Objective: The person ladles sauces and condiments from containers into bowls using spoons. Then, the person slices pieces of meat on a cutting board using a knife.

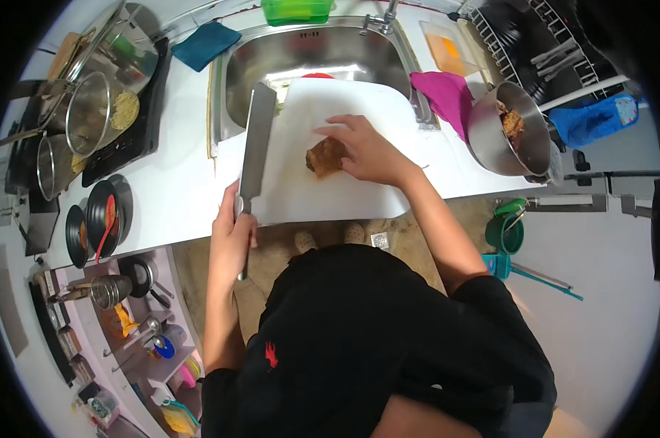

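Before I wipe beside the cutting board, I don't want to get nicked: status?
Left hand gripping knife, blade at left side of cutting board. Right hand at brown food piece. Likely in your way: the blade.

A food piece (324,158) is set on the cutting board (293,193), the knife (257,139) held at its nine o'clock; from the board, the sink (264,62) is found at twelve, the pot (483,139) at three.

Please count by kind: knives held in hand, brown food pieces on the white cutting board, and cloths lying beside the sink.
Broad steel knife: 1
Irregular brown food piece: 1
Teal fabric cloth and magenta fabric cloth: 2
Total: 4
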